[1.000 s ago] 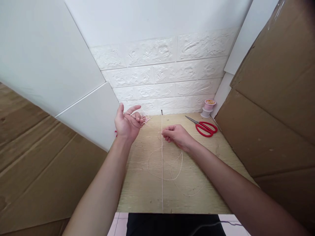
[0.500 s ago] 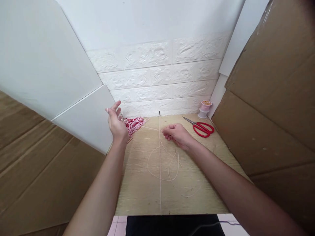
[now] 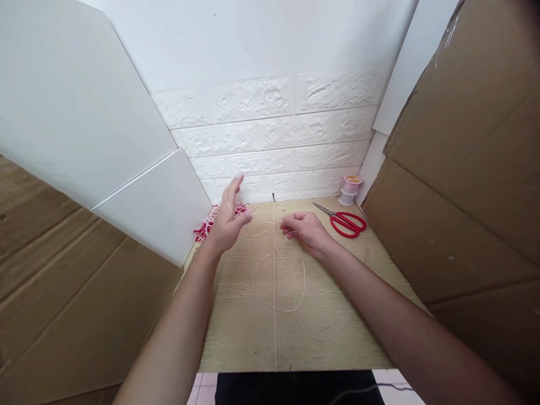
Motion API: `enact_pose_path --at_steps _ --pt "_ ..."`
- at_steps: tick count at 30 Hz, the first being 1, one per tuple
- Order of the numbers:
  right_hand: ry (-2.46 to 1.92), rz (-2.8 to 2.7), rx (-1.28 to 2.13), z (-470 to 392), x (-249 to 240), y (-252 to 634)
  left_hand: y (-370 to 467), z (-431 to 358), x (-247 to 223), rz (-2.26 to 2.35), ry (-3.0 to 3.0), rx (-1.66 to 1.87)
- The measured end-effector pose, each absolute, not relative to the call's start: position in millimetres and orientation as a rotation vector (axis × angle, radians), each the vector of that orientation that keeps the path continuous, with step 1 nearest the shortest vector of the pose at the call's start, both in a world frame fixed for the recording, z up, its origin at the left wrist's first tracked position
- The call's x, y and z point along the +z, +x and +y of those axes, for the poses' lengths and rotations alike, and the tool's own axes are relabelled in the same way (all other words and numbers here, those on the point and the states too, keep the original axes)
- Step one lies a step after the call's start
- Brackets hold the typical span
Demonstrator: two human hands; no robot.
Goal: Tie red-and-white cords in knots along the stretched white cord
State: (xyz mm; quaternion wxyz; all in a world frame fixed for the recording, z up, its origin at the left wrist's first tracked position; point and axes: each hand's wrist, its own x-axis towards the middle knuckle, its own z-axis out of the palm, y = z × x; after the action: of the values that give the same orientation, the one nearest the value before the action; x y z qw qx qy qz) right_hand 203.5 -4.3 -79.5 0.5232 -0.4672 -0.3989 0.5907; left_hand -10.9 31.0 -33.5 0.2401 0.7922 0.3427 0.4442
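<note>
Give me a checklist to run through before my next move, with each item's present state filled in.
1. Straight cord lined up below the dark pin: ok, it runs straight to the table's front edge.
2. Right hand closed on the thin thread: ok, fingertips pinched just right of the cord.
3. Thread lying across the left hand: ok, a strand crosses its raised fingers.
4. Loose loops clear of the cord: not ok, they cross it.
5. Thread clear of the red and white pile: cannot tell, the left hand covers part.
6. Scissors apart from both hands: ok, lying to the right.
</note>
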Motion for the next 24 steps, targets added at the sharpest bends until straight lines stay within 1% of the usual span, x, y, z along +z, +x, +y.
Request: enact_pose_path --at_steps 2,5,8,12,15,18,24 --pt "-1.106 -0.955 1.410 -4.8 -78.5 203.4 -8.1 28.2 -37.0 0.917 2.198 0.992" --pt "-1.086 -0.963 1.416 -5.7 -77.4 203.1 -1.3 22.1 -40.4 0.944 2.222 0.747" --pt "-1.059 -0.980 1.424 -5.8 -77.2 202.5 7.9 17.0 -40.1 1.045 2.195 0.643" --pt "-1.060 -0.954 1.436 -4.6 -77.9 202.2 16.5 15.0 -37.5 1.153 2.192 0.614" --pt "-1.065 -0.916 1.453 -3.9 -79.4 202.6 16.5 16.6 -37.0 1.168 2.127 0.680" --pt "-1.048 -0.876 1.492 -3.8 -80.8 203.0 14.3 19.0 -36.7 1.105 1.978 0.823" --pt "-1.045 -0.731 1.581 -4.5 -78.2 202.3 11.3 24.2 -30.5 0.756 1.429 1.222"
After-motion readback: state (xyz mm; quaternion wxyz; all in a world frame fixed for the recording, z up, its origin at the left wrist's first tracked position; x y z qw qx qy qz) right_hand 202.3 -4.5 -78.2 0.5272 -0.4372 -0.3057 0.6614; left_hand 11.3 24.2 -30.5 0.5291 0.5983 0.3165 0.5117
